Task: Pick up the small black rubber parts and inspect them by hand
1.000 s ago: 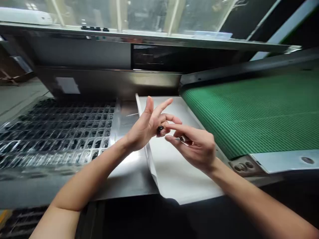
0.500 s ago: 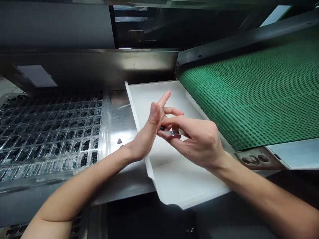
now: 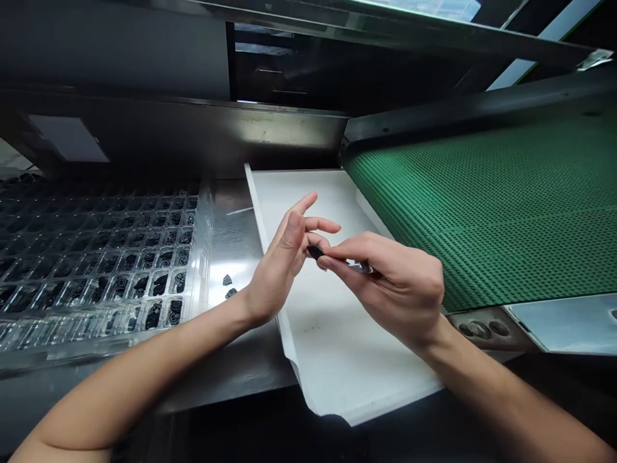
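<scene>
Right of the hands, a broad green belt [image 3: 482, 206], sloping up and away, with a steel plate [image 3: 563, 315] at its near corner. Left of the hands, a clear tray [image 3: 96, 257] of small pockets, many filled with dark pieces, resting on a shiny metal counter [image 3: 231, 238]. Directly beneath both hands, a white sheet [image 3: 337, 347], its near corner hanging past the counter edge. Left forearm reaching in from the lower left, wrist bent back; left hand [image 3: 279, 270] upright and edge-on, loosely spread, thumb and forefinger pointing up and away, lower fingers curled toward the right hand. Right forearm coming in from the lower right; right hand [image 3: 395, 283] palm down, pinched on slim metal tweezers [image 3: 359, 266], only partly visible under the fingers. Between the two hands, a small black part [image 3: 315, 252], touching the left fingertips and the right forefinger tip; which hand actually carries it not clear. Just left of the left wrist, two loose black pieces [image 3: 228, 286] lying on the counter.
</scene>
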{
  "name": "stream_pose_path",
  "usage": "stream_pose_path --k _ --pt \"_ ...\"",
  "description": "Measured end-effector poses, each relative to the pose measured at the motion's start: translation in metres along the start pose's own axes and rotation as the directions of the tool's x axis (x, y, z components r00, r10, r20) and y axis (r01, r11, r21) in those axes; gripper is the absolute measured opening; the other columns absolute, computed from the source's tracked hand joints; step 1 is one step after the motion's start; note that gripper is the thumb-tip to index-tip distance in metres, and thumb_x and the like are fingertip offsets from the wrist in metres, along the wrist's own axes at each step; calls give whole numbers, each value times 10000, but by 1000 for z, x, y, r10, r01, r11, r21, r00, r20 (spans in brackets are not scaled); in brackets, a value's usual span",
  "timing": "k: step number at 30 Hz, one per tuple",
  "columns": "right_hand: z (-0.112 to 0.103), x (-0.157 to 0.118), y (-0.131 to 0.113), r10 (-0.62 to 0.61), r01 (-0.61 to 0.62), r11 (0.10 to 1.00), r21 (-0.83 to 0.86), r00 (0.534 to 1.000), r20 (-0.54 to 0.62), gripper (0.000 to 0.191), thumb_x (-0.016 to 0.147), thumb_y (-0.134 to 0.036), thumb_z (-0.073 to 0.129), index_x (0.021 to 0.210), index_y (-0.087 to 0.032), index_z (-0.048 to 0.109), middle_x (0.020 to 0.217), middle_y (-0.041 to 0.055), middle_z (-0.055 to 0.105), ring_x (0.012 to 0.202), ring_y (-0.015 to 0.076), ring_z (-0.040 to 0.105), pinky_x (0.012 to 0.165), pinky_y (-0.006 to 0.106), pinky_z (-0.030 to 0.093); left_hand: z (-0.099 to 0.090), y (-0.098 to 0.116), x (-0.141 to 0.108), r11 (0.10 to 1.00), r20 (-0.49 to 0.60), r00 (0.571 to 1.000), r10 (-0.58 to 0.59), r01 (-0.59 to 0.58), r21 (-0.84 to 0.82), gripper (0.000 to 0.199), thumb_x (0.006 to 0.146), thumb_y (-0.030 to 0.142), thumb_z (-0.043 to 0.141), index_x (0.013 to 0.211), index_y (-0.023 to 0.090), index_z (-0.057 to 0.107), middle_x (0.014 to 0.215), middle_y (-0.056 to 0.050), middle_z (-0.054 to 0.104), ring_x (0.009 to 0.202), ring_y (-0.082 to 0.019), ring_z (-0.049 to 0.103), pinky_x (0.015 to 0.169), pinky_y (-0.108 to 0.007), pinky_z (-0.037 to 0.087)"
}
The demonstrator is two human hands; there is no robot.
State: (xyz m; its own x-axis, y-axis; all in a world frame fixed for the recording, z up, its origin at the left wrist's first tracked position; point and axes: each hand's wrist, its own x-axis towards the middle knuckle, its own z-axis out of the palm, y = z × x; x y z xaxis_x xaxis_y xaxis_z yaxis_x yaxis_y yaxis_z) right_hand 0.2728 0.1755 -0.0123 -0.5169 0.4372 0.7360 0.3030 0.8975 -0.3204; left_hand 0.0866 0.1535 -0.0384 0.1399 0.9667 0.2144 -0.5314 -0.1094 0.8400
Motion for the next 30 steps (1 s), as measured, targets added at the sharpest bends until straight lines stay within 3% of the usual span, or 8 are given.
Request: stream_pose_path --k 6,12,19,25,30 --pt "-2 1 2 25 -25 1000 7 1000 -18 163 1119 -86 776 1142 -247 757 975 -8 764 753 190 696 639 356 547 -2 5 -3 990 11 1000 -14 16 -142 695 1075 640 717 1612 252 510 1339 -125 731 1123 -263 734 982 -396 597" --pt "-4 3 9 36 -40 997 -59 997 -66 130 1114 -115 792 1088 -233 744 927 0 721 713 180 637 627 348 508 -7 8 -2 986 34 998 -56 61 -156 778 893 231 889 1580 238 524 1285 -110 781 1045 -267 792 1071 -482 623" --pt "-5 4 10 62 -65 997 -37 996 -65 141 1104 -111 783 1064 -234 726 905 3 693 697 184 592 624 340 473 -11 1 5 993 36 999 15 -11 -117 738 901 289 948 1548 210 600 1213 -133 813 1117 -292 796 1017 -458 670" --pt "-6 4 10 70 -70 998 11 996 -63 170 1073 -59 778 1078 -222 730 924 -5 690 717 166 588 633 326 459 -15 3 7 992 53 999 0 7 -128 794 894 246 966 1567 200 546 1183 -140 829 1041 -266 817 956 -416 698" --pt "-6 4 10 52 -52 999 -8 996 -68 127 1076 -122 808 1085 -214 720 926 12 674 646 157 519 543 325 398 -16 3 8 993 29 1000 -5 8 -117 778 873 263 991 1528 197 575 1179 -142 832 997 -272 823 932 -427 699"
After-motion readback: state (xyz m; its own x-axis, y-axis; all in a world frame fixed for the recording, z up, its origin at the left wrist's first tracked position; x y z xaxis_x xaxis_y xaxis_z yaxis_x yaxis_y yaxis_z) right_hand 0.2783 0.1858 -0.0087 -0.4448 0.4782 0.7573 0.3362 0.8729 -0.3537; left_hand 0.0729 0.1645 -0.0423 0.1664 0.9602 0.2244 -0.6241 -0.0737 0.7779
